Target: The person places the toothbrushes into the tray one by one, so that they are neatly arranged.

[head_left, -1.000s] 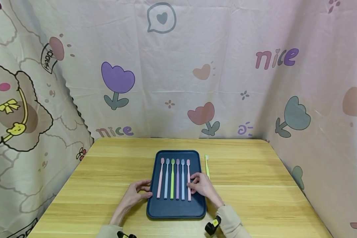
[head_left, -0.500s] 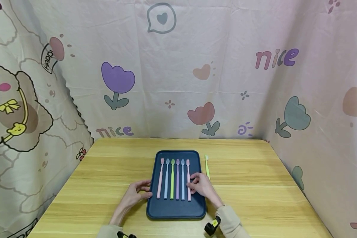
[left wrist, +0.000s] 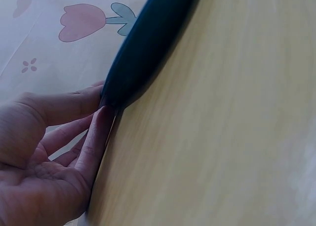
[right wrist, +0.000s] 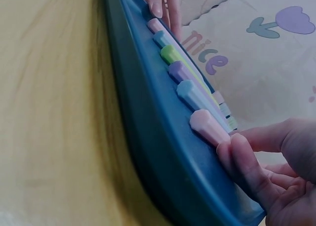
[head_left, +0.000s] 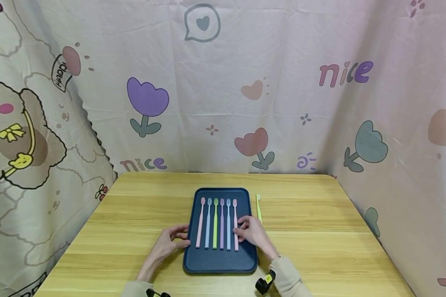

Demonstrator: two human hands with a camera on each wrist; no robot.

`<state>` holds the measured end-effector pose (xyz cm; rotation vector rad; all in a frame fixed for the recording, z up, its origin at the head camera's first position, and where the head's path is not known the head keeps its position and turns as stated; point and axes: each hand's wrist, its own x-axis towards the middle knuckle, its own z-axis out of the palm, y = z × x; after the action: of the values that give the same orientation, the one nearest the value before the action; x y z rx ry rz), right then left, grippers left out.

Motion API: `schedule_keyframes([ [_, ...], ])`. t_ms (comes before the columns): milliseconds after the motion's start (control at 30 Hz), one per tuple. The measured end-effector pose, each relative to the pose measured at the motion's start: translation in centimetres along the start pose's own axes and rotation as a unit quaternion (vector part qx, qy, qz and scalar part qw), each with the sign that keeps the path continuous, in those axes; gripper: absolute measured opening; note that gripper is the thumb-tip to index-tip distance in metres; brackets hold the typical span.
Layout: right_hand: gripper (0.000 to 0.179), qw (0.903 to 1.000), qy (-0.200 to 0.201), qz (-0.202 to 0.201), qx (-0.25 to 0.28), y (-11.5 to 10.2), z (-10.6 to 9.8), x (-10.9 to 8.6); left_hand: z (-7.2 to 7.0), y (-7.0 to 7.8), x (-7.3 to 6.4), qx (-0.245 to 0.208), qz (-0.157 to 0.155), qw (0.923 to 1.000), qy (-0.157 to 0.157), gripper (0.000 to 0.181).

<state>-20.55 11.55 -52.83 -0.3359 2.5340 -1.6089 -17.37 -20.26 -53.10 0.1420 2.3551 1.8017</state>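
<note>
On the table lies a dark blue tray point(head_left: 220, 262) bearing a row of toothbrushes side by side, heads away from me. From the left they are a pink toothbrush point(head_left: 200, 227), a blue one point(head_left: 207, 227), a green one point(head_left: 215, 227), a purple one point(head_left: 221, 227), a second blue one point(head_left: 228, 227) and a second pink toothbrush point(right wrist: 208, 126). My right hand point(head_left: 250, 231) pinches that rightmost pink toothbrush by its handle between thumb and fingers. At the tray's left edge my left hand point(head_left: 169, 243) grips the rim, thumb on the inner side, fingers outside.
A yellow-green toothbrush point(head_left: 259, 208) lies on the wooden table point(head_left: 319, 231) just right of the tray, partly hidden behind my right hand. A printed curtain point(head_left: 215, 103) hangs behind the table and along both sides.
The head of the rightmost pink toothbrush has shifted very slightly left. Both hands stay in nearly the same places, and the tray has not visibly moved.
</note>
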Motion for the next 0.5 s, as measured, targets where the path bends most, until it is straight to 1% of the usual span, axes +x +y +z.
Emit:
schedule_keyframes([
  [133,0.033,1.0000,0.005,-0.006,0.004,0.01,0.03,-0.07,0.00,0.01,-0.05,-0.006,0.004,1.0000,-0.005,0.062],
  [267,0.032,0.9993,0.020,-0.020,0.025,0.16,0.09,-0.11,-0.04,-0.02,-0.04,-0.006,0.004,1.0000,-0.006,0.062],
  [400,0.027,0.9956,0.055,-0.027,0.071,0.38,-0.12,-0.07,-0.04,-0.02,0.04,-0.007,0.000,1.0000,-0.003,0.062],
  [500,0.024,0.9897,0.101,-0.021,0.098,0.65,-0.79,0.00,-0.02,0.00,0.04,-0.006,0.000,1.0000,-0.005,0.063],
])
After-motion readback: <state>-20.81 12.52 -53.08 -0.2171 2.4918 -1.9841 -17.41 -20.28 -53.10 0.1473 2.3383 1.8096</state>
